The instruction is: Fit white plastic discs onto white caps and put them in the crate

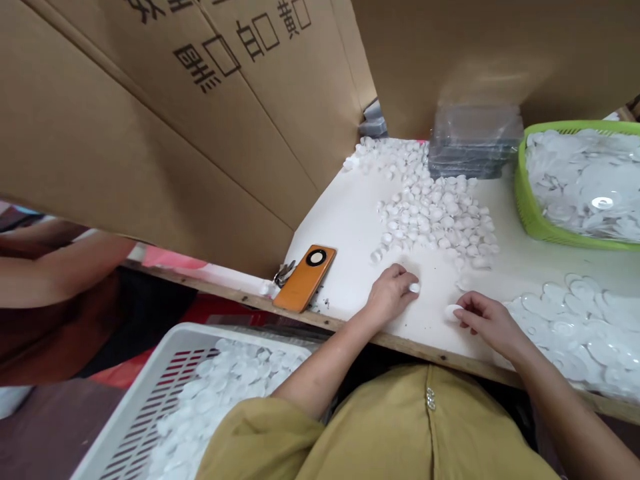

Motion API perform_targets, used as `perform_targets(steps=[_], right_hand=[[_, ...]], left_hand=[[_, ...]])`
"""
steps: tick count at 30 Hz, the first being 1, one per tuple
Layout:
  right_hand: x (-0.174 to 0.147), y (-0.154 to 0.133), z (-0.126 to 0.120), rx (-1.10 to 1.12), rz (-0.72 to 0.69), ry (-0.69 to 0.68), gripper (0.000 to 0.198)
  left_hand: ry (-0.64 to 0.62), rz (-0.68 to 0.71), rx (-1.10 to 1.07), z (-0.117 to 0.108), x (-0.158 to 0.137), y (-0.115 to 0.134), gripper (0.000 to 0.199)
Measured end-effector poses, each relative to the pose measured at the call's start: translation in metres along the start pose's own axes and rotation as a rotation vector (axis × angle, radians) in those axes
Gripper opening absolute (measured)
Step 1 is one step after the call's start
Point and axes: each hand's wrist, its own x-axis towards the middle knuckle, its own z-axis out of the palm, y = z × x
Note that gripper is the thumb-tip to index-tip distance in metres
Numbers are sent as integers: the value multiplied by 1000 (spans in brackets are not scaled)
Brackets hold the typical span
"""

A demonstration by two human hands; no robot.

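Note:
Between thumb and fingers my left hand (393,293) pinches a small white cap-like piece (414,288), just above the white tabletop (345,213). To its right, my right hand (487,321) is closed on the edge of a white disc (453,313). The two pieces are apart. Beyond both hands spreads a heap of small white cap-like pieces (445,213). Flat translucent discs (580,327) lie in a loose pile beside my right hand.
A green basket (530,207) of clear discs stands at the right, near wrapped grey stacks (475,140). An orange phone (305,280) lies by the table edge. Cardboard (225,147) walls the left; another person's arm (65,263) shows beyond. A white basket (165,340) holds white pieces below.

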Motion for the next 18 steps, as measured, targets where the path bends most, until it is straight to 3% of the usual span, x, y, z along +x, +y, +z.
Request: perform_targets(steps=[3, 9, 15, 18], right_hand=[[7, -8, 16, 71, 46, 19, 30], [27, -17, 48, 171, 220, 81, 32], [35, -19, 51, 104, 277, 50, 24], [37, -26, 48, 106, 339, 4, 21]], left_hand=[[-66, 39, -82, 3, 2, 1, 24], [-132, 113, -20, 10, 4, 8, 29], [-218, 110, -86, -4, 2, 7, 26], [-340, 111, -121, -15, 9, 7, 31]])
